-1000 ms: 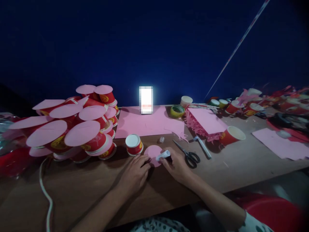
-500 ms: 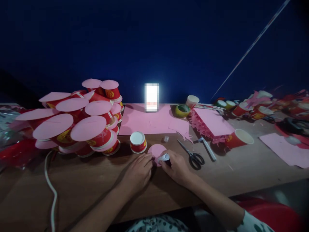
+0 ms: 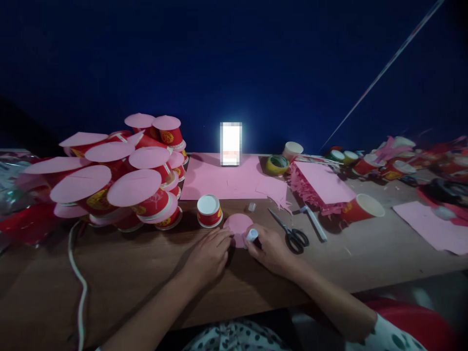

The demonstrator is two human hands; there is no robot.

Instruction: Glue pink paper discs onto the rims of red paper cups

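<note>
A round pink paper disc (image 3: pixel 237 224) lies on the table in front of me. My left hand (image 3: pixel 210 252) is at its left edge, fingers pressed together and holding the paper down. My right hand (image 3: pixel 270 251) is closed around a white glue stick (image 3: pixel 252 235), which it keeps at the disc's right side. Where the glue stick's lower end meets the paper is hidden. Just left of the disc, a red paper cup (image 3: pixel 209 211) stands upside down, its white base up. A small clear cap (image 3: pixel 252 207) lies beyond the disc.
Red cups topped with pink discs (image 3: pixel 135 187) are stacked at left, near a white cable (image 3: pixel 78 282). Scissors (image 3: pixel 296 239), a cutter knife (image 3: pixel 316 225), a tipped cup (image 3: pixel 365 208) and pink paper (image 3: pixel 323 183) lie right. A lit phone (image 3: pixel 231 144) stands behind.
The glue stick in my right hand has shifted slightly right on the disc and tilts more upright. My left hand stays at the disc's edge. The whole view has moved slightly.
</note>
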